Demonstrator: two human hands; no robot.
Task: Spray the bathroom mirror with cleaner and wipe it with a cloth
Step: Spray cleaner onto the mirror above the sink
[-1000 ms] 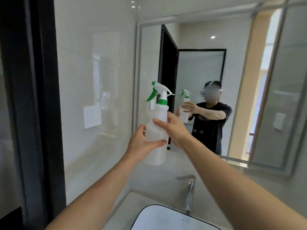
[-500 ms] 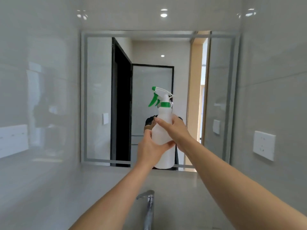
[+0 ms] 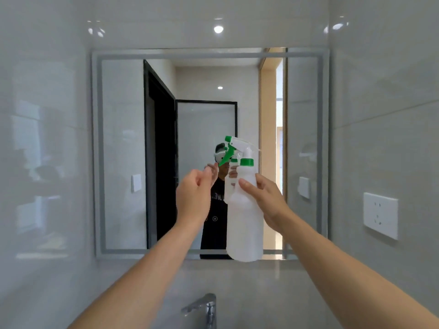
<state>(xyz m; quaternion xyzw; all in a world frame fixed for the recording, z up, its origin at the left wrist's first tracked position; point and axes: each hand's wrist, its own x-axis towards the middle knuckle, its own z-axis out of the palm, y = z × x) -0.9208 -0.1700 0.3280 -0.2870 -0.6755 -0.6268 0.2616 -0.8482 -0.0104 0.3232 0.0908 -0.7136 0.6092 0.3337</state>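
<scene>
A white, translucent spray bottle (image 3: 244, 219) stands upright in the middle of the frame, slightly right of centre, held up in front of the bathroom mirror (image 3: 118, 150). Its green collar and white spray head with a green nozzle tip and green trigger sit at the top, the nozzle pointing toward the left of the frame and toward the glass. The right hand (image 3: 267, 201) grips the bottle from its right side, fingers wrapped around the upper body just below the shoulder, thumb lying across the near face. The left hand (image 3: 193, 198) is just left of the bottle and apart from it, loosely curled with the fingers half folded and nothing in it; its fingertips are raised near the level of the trigger without touching it.

The mirror fills the centre of the frame, with a grey border band inside its edge, and it reflects a dark door frame, a pale doorway and the person in a dark shirt with both hands raised. A chrome tap (image 3: 204, 307) shows at the bottom centre. A white wall socket (image 3: 381, 214) is mounted on the tiled wall at the right. No cloth is visible.
</scene>
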